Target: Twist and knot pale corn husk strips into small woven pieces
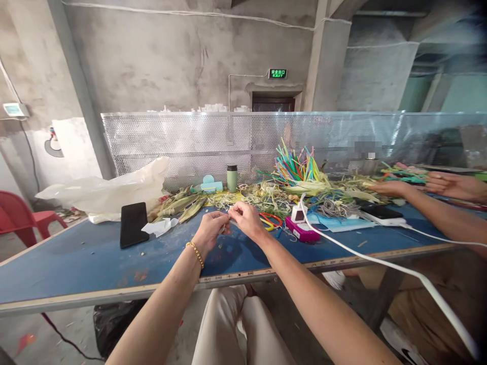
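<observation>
Over the near middle of the blue table [95, 268], my left hand [211, 229] and my right hand [245, 218] meet with fingertips pinched close together. Whatever lies between the fingers is too small and too covered to name. A gold bead bracelet [195, 253] circles my left wrist. Just behind my hands spreads a pile of dried husks and plant scraps [266, 195]. Beside my right hand lie red and yellow rings [271, 221]. A crumpled white tissue [160, 226] and a black phone [133, 224] rest left of my left hand.
A purple power strip [302, 230] carries a white charger and a cable [365, 256] crossing the front right. Colourful stems [297, 165], a green tumbler [232, 178] and a plastic bag [114, 190] stand behind. At right, another person's hands [452, 183] work before a perforated metal screen [190, 142].
</observation>
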A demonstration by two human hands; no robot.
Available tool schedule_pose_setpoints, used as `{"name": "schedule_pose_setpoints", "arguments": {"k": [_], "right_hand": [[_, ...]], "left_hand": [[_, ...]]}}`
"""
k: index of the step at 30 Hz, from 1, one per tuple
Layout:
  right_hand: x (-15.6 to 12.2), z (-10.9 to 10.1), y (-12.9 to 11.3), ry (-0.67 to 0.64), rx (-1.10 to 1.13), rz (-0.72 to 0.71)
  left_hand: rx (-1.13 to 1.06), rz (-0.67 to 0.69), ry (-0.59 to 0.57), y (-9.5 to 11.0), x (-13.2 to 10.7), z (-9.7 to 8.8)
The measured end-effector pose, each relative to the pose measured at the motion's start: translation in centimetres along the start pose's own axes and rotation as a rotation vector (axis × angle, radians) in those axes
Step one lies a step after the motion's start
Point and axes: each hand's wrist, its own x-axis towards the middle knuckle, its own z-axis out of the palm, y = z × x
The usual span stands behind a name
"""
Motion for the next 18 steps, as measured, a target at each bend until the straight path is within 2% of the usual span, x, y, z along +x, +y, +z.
{"name": "schedule_pose_setpoints", "arguments": {"k": [12, 18], "right_hand": [[0.0, 0.2, 0.5, -0.005, 0.075, 0.047], [0.3, 0.4, 1.1, 0.056, 0.130, 0.086]], "left_hand": [[-0.004, 0.013, -0.049, -0.2, -0.2, -0.2], [-0.086, -0.039, -0.065, 0.4, -0.4, -0.2]]}}
